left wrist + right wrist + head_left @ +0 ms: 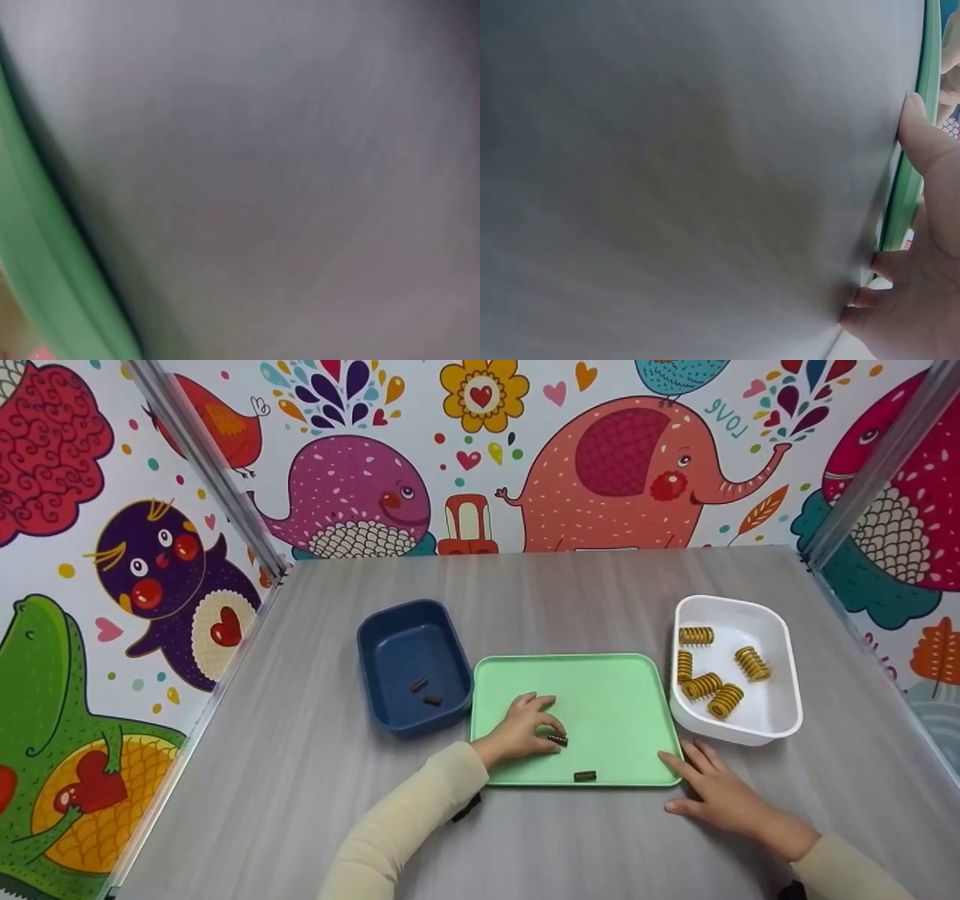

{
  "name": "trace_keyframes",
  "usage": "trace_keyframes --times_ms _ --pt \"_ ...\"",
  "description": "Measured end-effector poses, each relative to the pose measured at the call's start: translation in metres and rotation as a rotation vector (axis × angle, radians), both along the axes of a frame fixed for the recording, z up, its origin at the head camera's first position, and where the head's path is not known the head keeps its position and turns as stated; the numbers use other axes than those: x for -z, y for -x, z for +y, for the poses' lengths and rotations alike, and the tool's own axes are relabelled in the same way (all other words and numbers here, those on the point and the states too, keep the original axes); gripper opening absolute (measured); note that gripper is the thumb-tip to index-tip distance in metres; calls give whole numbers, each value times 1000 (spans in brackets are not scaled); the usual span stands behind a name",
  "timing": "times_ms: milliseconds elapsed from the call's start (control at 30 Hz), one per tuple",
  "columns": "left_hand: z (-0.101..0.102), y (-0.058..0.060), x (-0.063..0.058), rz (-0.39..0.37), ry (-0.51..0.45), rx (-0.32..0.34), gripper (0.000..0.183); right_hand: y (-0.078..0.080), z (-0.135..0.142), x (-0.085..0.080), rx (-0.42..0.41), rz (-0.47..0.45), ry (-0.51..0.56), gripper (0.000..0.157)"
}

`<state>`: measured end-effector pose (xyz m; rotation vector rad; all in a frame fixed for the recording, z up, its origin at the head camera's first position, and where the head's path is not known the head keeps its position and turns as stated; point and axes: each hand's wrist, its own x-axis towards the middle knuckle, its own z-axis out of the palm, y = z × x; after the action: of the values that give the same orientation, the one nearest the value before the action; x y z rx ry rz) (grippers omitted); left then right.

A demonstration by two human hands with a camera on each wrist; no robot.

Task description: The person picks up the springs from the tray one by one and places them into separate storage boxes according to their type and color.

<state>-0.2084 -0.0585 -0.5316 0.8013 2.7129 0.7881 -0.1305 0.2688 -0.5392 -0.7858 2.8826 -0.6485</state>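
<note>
Over the green tray (611, 701), my left hand (523, 729) pinches a small dark spring (558, 739) between thumb and index finger; its other fingers are extended. A second dark spring (585, 775) lies by the tray's near edge. At the tray's right corner, my right hand (724, 799) rests with fingers spread, the index finger on the rim and the thumb on the table. The right wrist view shows that hand (922, 292) beside the green rim. In the left wrist view only table and tray edge (52, 262) appear, blurred; the left hand's grip is out of sight there.
To the left of the tray stands a dark blue bin (401, 649) with two small dark springs inside. A white bin (772, 705) at the right holds several larger yellow springs (725, 700). Illustrated panels (360, 495) enclose the grey table (570, 847) at the back and sides.
</note>
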Motion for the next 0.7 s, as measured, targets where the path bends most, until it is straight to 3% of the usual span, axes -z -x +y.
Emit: trace_keyframes --times_ms 467,700 --pt "1 -1 1 11 9 3 20 -2 1 1 -5 22 10 70" --pt "1 -1 0 3 14 -7 19 -2 0 -1 5 -19 9 71"
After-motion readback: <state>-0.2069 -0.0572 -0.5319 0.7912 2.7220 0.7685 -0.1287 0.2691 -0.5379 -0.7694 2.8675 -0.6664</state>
